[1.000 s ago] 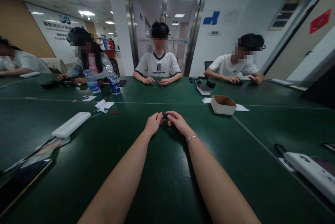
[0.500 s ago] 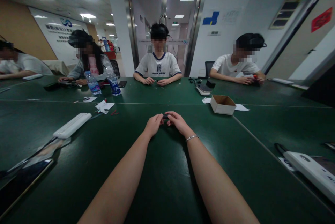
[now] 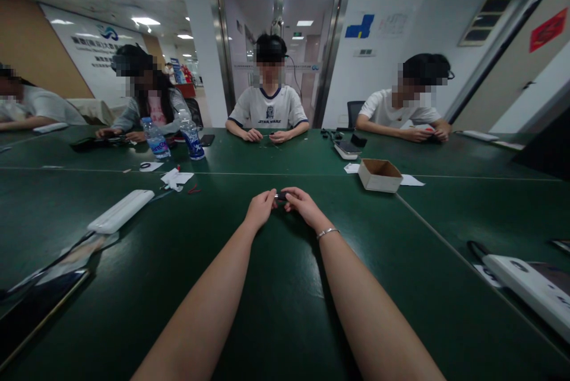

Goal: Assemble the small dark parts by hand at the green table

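Note:
A small black object with a pale, silvery end (image 3: 281, 196) is held level between my two hands, just above the green table (image 3: 285, 286). My left hand (image 3: 259, 210) pinches its silvery end with thumb and fingertips. On the black end, the fingers of my right hand (image 3: 303, 206) are closed, with a silver bracelet (image 3: 328, 232) on that wrist. Fingers cover much of the object, and it is too small for me to tell its kind.
An open cardboard box (image 3: 380, 175) stands ahead to the right. White power banks (image 3: 121, 211) and a phone (image 3: 40, 316) lie at the left; a white device (image 3: 529, 289) lies right. Two bottles (image 3: 192, 139) and paper scraps (image 3: 177, 178) are ahead left. Several people sit opposite.
My hands stay in nearly the same place. A little more of the object's silvery end shows between my fingers. The whole view has shifted slightly.

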### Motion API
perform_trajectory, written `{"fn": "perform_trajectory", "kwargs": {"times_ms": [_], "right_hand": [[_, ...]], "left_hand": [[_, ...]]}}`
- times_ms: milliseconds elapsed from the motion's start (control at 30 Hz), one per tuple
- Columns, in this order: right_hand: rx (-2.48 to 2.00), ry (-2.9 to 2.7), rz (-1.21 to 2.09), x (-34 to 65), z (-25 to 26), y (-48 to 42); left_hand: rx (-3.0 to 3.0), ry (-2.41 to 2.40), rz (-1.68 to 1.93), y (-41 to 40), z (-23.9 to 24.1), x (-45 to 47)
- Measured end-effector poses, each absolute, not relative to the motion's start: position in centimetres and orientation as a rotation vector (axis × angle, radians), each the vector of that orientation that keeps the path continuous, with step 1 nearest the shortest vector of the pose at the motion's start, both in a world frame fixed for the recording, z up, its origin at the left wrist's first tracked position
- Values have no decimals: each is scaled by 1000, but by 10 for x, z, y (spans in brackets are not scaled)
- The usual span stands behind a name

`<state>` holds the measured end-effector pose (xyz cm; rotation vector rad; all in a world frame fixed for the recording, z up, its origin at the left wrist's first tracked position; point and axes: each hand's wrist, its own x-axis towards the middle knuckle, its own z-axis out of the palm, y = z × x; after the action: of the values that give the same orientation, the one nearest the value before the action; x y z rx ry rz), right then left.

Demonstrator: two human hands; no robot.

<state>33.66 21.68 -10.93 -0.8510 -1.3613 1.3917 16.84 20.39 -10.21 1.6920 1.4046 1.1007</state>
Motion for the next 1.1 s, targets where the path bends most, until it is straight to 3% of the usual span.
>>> {"fn": "perform_trajectory", "kwargs": {"times_ms": [1100], "right_hand": [[-826, -1335, 1418, 337, -108, 216]], "left_hand": [[1799, 1477, 1087, 198, -98, 169]]}}
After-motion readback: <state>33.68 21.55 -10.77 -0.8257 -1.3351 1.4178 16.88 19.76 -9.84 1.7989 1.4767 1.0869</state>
